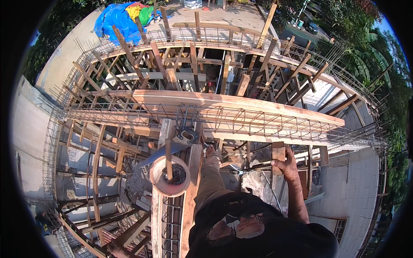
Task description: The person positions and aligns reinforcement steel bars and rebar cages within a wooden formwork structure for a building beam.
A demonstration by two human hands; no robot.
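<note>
My right hand point(289, 165) is closed round the upper end of a short wooden board point(278, 152) that stands upright, with the thumb on its near face. At the lower left edge shows a skin-coloured patch that looks like my left hand point(117, 251), beside a dark timber; its fingers are too unclear to read. A handsaw point(186, 136) with a bluish blade lies on the formwork near my bare foot point(211, 152). Next to it an orange-brown bucket point(157, 182) holds what look like nails, and a wooden handle point(168, 161) sticks up out of it.
Long formwork planks point(241, 102) with a rebar cage point(258, 122) cross ahead of me. Another plank-sided beam point(191, 206) runs toward me. Gaps with wooden props point(97, 172) drop away on both sides. A blue tarp point(112, 21) lies far left; a block wall point(348, 189) stands right.
</note>
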